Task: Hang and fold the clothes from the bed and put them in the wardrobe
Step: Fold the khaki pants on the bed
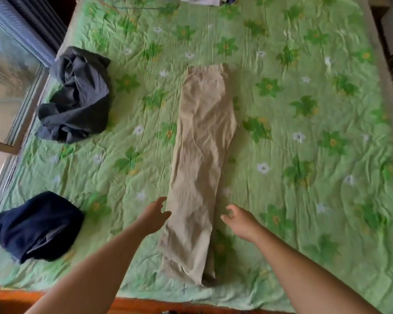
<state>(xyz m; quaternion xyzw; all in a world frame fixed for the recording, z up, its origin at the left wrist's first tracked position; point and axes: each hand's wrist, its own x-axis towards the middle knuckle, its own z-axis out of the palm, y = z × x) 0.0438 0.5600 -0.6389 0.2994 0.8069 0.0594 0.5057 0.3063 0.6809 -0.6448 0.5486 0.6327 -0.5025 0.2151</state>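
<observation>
**Trousers laid flat for folding; both hands free**

Item under work: one pair of beige trousers (202,166), lying lengthwise down the middle of the bed (304,64). The waist is at the far end and the hems are at the near edge. One leg appears to lie on top of the other, making a single narrow strip. This layout suits a crosswise fold, since the strip can be doubled end to end without twisting.

Left hand (154,217): grip apart, fingers loosely spread, holding nothing. It sits at the left edge of the trousers, toward the near end. Whether the fingertips touch the cloth cannot be told.

Right hand (238,219): grip apart, fingers gently bent, holding nothing. It sits just beside the right edge, level with the left hand.

Judgement: the hands flank the strip evenly, as if to smooth the cloth or take both edges together. The fold across the length is not yet made. The cloth shows creases along the legs and may need flattening first.

Other items on the bed: a crumpled grey garment (77,98) at the far left, a bundled dark blue garment (39,225) at the near left, and pale clothes (200,0) at the far edge, mostly cut off. All lie well apart from the trousers, leaving room to work.

The wardrobe is not in view. Most of the task appears outstanding.
</observation>
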